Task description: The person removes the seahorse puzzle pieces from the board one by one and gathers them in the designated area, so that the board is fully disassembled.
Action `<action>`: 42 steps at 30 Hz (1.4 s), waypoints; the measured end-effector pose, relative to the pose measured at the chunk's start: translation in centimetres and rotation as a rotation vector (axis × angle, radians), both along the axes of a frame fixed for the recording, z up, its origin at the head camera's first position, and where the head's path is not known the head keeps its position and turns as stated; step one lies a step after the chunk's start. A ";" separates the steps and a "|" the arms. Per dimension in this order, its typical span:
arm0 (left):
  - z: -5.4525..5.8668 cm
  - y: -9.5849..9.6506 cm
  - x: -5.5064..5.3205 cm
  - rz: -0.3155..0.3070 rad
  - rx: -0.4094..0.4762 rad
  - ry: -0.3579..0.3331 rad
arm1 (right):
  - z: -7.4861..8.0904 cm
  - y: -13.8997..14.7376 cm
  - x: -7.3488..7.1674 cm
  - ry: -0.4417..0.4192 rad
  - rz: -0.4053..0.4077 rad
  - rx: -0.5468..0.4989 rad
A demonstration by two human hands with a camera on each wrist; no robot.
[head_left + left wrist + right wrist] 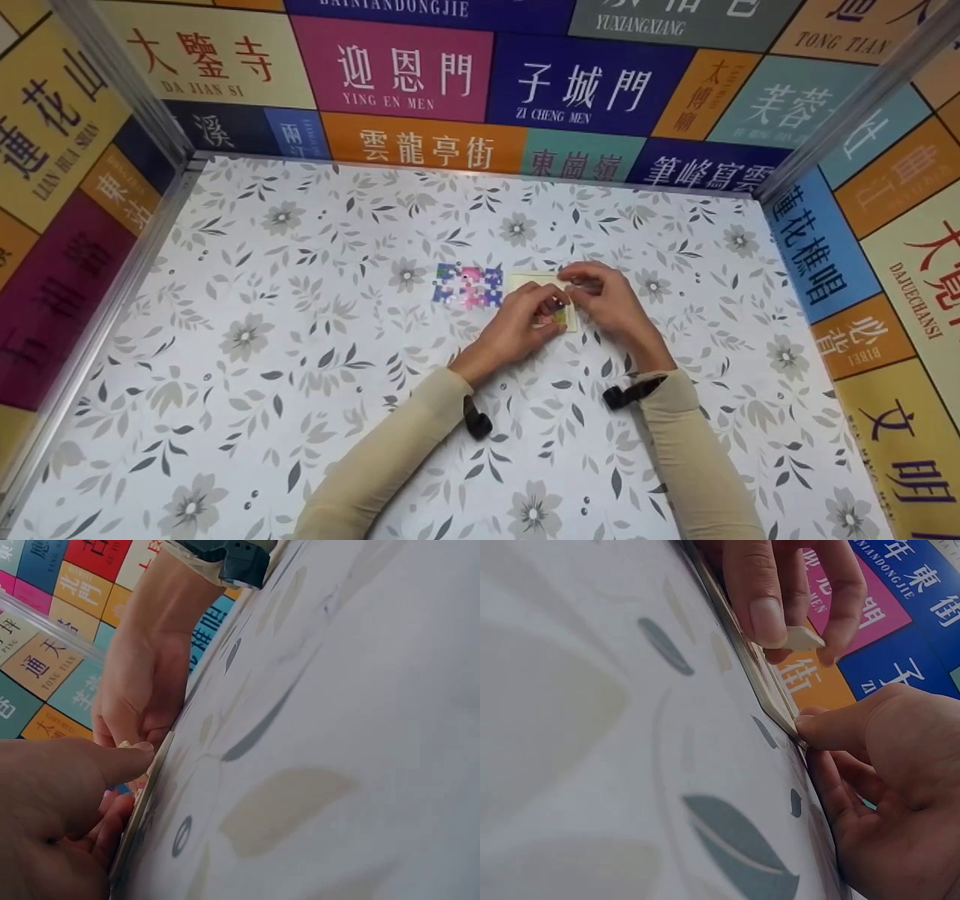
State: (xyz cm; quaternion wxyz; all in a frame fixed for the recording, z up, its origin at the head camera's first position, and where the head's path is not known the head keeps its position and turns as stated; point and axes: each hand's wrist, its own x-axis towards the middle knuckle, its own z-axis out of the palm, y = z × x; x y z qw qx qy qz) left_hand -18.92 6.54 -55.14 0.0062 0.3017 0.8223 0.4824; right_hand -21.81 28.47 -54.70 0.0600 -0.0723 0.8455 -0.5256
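Observation:
A shallow, pale puzzle tray (523, 279) lies on the table under both hands, with a bit of coloured puzzle showing at its lower right. Over it my left hand (517, 322) pinches a small puzzle piece (804, 638) between thumb and finger, its pale edge visible in the right wrist view. My right hand (613, 301) grips the tray's right side; its thumb (829, 729) presses on the corner. Left of the tray sits a patch of pink, blue and purple puzzle pieces (469, 286). The hands hide much of the tray's inside.
The white table (337, 435) has a grey flower and leaf print. Colourful panels (405, 71) with large lettering wall it at the back and both sides, with clear rails along the corners. A dark wrist camera (477, 420) sits at each sleeve cuff.

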 end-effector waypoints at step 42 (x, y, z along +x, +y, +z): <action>2.1 -8.2 -0.5 0.039 -0.095 0.051 | 0.1 0.1 0.1 0.007 -0.017 0.052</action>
